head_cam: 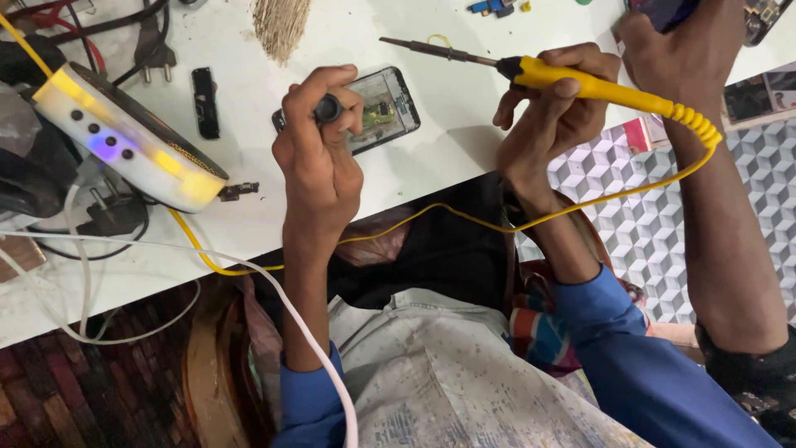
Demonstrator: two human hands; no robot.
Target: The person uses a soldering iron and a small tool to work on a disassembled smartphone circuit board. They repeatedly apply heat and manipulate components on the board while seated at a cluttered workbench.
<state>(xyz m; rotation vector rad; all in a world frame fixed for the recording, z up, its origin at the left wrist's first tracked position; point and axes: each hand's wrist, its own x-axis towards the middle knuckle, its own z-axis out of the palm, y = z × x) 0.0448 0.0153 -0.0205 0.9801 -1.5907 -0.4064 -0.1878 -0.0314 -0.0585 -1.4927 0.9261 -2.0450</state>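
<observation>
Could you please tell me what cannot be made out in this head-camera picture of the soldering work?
- Small black round part pinched in the left hand: fingers cover most of it.
- Opened dark phone: left hand hides its near end.
- Yellow-handled soldering iron in the right hand: cord's end hidden.
- Another person's arm: held object cut off at top.

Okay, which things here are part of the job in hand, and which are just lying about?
In use: yellow-handled soldering iron in right hand; small black round tool in left hand; opened black phone.
Lying about: straw brush, black two-pin plug, glowing white round lamp.
</observation>
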